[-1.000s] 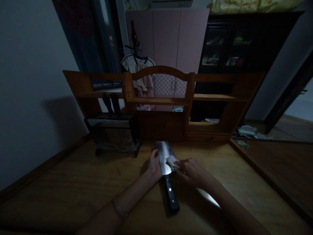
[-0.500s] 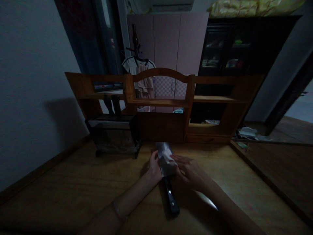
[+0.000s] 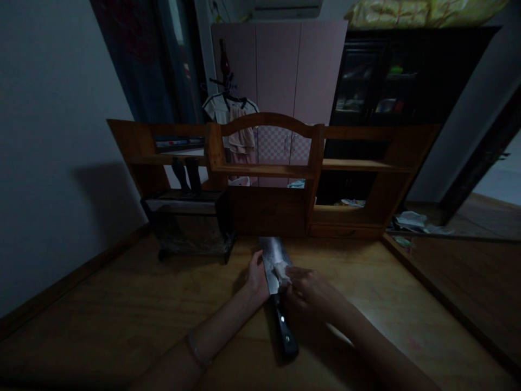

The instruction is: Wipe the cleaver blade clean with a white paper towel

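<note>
A cleaver (image 3: 272, 255) with a wide steel blade and a black riveted handle lies on the wooden desk (image 3: 122, 304), blade pointing away from me. My left hand (image 3: 257, 276) rests against the blade's left side, steadying it, fingers curled at its edge. My right hand (image 3: 311, 290) pinches a small white cloth (image 3: 282, 272) and presses it on the blade close to the handle.
A dark knife block (image 3: 189, 220) with two handles sticking up stands at the back left. A wooden shelf unit (image 3: 268, 168) runs along the desk's far edge. Papers (image 3: 411, 220) lie at the right. A white wall is on the left.
The white cloth under my right hand went up the blade toward its tip, then came back down near the handle. My left hand stayed put.
</note>
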A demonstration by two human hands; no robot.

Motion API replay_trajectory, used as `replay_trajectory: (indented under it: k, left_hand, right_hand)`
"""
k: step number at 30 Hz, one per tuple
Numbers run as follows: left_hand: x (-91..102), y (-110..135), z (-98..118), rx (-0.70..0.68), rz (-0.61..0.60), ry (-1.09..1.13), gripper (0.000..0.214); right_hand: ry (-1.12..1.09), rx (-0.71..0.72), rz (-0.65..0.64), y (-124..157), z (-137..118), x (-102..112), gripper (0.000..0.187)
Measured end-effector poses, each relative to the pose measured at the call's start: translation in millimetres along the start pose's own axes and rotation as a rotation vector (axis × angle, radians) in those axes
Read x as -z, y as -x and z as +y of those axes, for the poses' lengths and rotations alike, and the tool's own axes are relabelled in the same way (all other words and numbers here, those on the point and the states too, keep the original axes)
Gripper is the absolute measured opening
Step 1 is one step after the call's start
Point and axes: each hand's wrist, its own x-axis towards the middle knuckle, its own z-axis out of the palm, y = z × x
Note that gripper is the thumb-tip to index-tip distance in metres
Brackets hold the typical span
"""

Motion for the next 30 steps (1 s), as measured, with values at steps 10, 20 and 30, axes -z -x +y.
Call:
replay_trajectory:
  k: [10,20,30]
  left_hand:
    - [-2.6,3.1,1.1,-0.003,-0.011,0.02,0.044]
    - [0.4,-2.3,-0.4,-0.038,0.087,0.033,0.038]
    - [8.4,-8.6,-2.0,-0.042,0.09,0.013,0.037]
  right_hand:
    - [-0.091,-0.199,0.37,1.3,22.6,15.7,0.04]
    - [-0.27,-0.034,0.34,0.2,7.9,9.0,0.033]
    - [-0.374,0.039,0.176,-4.1,-7.4,2.4,0.032]
